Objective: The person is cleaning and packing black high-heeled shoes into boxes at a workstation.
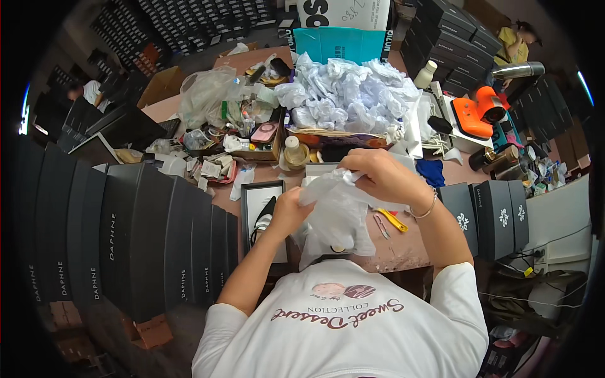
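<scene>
Between my two hands hangs a thin, translucent white sheet or bag [337,217], crumpled and drooping over the table edge in front of my chest. My left hand [292,213] pinches its left side; my right hand [382,181] grips its upper right with bent fingers. Whether anything is inside it, I cannot tell. Beside my left hand an open shoebox [244,208] holds a black shoe [265,217], partly hidden by my forearm. To the right of the sheet lie a yellow utility knife [392,220] and small thread snips [380,225].
Crumpled white paper [353,94] fills a box at the back. Left of it stands clutter with a pink phone-like item [264,131] and a bottle [294,153]. Dark shoeboxes [135,233] line the left; more shoeboxes [498,214] stand right, below an orange device [476,113]. Two people are farther off.
</scene>
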Demonstrator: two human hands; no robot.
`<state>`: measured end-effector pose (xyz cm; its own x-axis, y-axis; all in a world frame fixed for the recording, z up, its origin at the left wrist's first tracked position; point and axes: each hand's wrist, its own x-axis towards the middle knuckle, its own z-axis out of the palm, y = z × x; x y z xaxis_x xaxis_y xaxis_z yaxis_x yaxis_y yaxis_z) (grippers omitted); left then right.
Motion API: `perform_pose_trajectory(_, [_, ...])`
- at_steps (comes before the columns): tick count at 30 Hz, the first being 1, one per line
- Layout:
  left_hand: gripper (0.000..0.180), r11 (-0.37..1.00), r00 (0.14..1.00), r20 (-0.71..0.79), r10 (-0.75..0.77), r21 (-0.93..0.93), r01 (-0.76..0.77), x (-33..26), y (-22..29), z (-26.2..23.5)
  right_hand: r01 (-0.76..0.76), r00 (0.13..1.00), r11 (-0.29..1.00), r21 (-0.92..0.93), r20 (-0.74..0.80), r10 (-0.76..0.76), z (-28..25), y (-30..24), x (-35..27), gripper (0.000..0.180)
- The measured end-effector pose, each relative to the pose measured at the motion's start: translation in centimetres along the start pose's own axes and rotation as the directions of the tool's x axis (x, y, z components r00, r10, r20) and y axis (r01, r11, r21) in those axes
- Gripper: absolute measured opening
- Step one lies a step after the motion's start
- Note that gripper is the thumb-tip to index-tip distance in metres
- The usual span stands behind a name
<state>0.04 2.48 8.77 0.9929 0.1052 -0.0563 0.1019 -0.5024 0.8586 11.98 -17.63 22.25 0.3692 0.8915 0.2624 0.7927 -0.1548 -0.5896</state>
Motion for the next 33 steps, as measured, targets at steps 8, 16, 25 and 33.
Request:
perform_pose_trajectory(8, [0.017,0.440,0.982,0.010,-0.188,-0.893,0.093,-0.5,-1.6,2.1,0.148,0.922,0.970,-0.192,0.382,-0.065,5.1,-6.4,-5.8,0.028])
perform_pose_trajectory(16, [0.020,0.674,0.973,0.152,0.174,-0.738,-0.005,-1.8,0.7,1.3,-0.040,0.994,0.979,0.198,-0.089,0.058,7.1,0.0,-5.0,0.033])
perform_pose_trajectory(25, [0.042,0.138,0.989,0.111,-0.103,-0.983,0.125,-4.9,-0.2,3.5,-0.389,0.839,0.656,0.647,-0.046,0.542,10.3,2.1,-6.1,0.017])
perform_pose_trajectory(33, [0.025,0.596,0.959,0.263,-0.107,-0.755,0.274,-5.2,-2.3,2.2,-0.469,0.839,0.763,0.444,-0.044,0.542,9.2,3.9,-8.8,0.022])
